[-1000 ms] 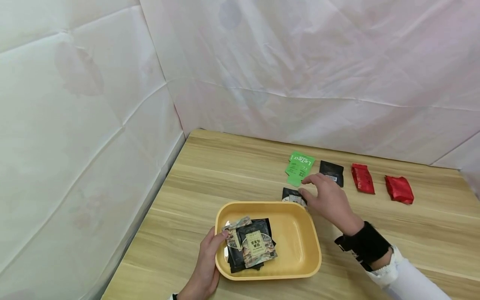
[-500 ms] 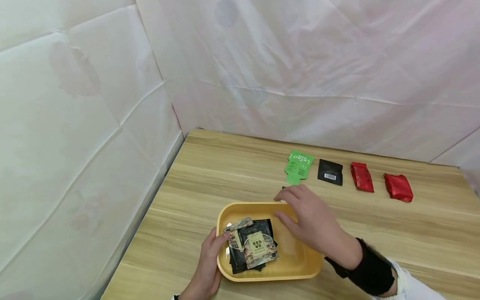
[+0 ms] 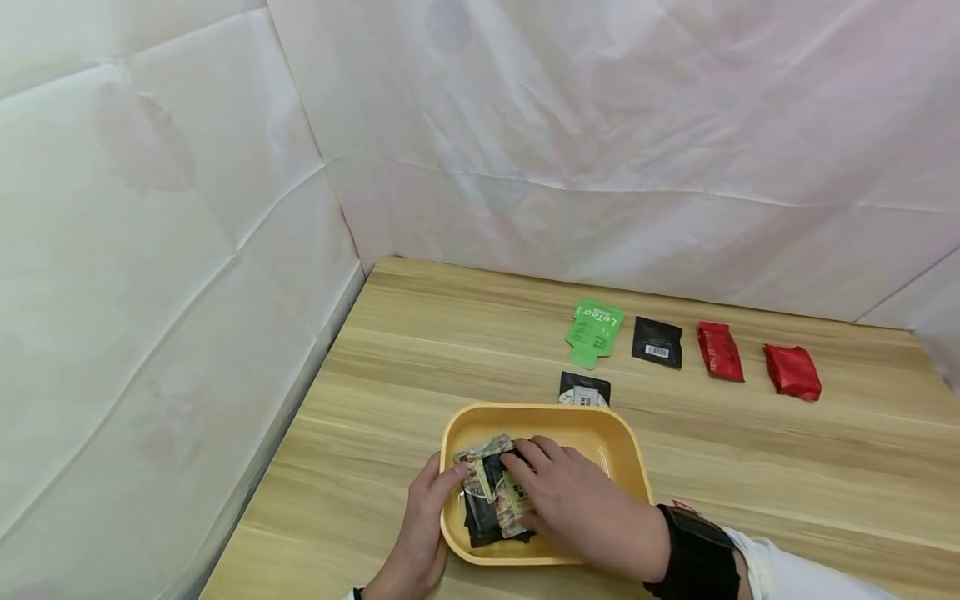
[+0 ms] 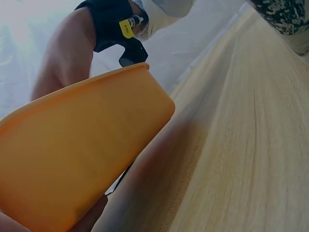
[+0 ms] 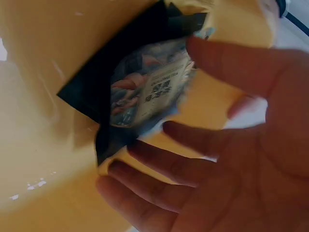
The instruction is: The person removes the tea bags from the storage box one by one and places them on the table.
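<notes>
Patterned sachet (image 5: pixel 159 89) is in the yellow tray (image 3: pixel 540 421), atop dark sachets (image 3: pixel 483 529), w/ the right grip (image 3: pixel 573 496) over it. Prob. v. light, thin & bendy, w/ a slick film skin; unlikely to break, but may crease or slide off the pile. Best hold: pinch near an edge or sealed corner, thumb one side & fingertips opp. Right grip is cupped, thumb at one edge, fingertips by the opp. one; can't tell if it's clamped on the sachet or just touching.

Left grip (image 3: pixel 420 517) is clamped on the tray's left wall, thumb over rim, fingers outside. Tray looks like stiff plastic, prob. light; rim + wall = good hold.

Contents: loose overlapping pile, tray's left half, incl. a second patterned sachet (image 3: pixel 476 479) by the left thumb; exact no. hidden by the right grip.

Outside, on the table (image 3: pixel 360 433): black-and-white sachet (image 3: pixel 585 385) just behind tray, partly hidden by rim. Far row, L to R, all apart: green pkt (image 3: pixel 595 329), black pkt (image 3: pixel 657 337) w/ barcode, red pkt (image 3: pixel 720 352), crumpled red pkt (image 3: pixel 792 372).
</notes>
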`<state>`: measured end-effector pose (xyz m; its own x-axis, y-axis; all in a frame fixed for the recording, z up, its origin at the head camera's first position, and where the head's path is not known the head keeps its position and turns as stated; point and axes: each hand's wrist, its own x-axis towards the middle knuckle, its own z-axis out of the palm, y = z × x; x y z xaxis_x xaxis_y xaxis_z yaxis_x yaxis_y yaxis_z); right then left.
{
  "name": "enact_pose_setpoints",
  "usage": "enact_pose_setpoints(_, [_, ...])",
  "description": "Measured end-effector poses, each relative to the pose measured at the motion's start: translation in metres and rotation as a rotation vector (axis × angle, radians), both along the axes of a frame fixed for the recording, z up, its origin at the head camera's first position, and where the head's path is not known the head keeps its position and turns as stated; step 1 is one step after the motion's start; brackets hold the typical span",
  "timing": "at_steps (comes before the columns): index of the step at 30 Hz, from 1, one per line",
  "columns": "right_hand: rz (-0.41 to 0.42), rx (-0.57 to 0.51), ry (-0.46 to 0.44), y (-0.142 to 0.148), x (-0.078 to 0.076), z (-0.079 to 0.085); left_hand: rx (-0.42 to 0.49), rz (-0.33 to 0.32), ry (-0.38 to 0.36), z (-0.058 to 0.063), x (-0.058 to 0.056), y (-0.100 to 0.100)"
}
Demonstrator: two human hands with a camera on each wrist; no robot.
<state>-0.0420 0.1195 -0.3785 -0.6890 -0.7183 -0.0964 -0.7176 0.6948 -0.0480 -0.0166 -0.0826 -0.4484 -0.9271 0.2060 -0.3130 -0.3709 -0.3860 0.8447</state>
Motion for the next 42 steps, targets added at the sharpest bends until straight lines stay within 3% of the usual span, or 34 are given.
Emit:
enact_pose_setpoints(5, [0.007, 0.063, 0.024, 0.0, 0.001, -0.007, -0.012, -0.019, 0.005, 0.0, 0.001, 0.001])
enact_pose_setpoints(12, [0.001, 0.011, 0.043, -0.001, 0.0, -0.005, -0.03, -0.005, -0.002, -0.001, 0.001, -0.002])
enact_pose_setpoints(22, [0.05, -0.1, -0.19, 0.001, -0.002, 0.009, -0.031, 0.032, -0.007, -0.001, 0.0, -0.004])
enact_pose_setpoints(27, [0.061, -0.276, -0.271, 0.01, -0.004, 0.019, -0.034, 0.048, -0.018, 0.0, -0.001, -0.005])
enact_pose_setpoints(35, [0.092, -0.696, -0.163, 0.043, -0.021, 0.034, -0.017, 0.04, -0.026, -0.001, -0.002, -0.005])
enact_pose_setpoints(42, [-0.081, -0.76, -0.007, 0.088, -0.045, 0.041, -0.016, 0.04, -0.025, -0.001, -0.003, -0.004])
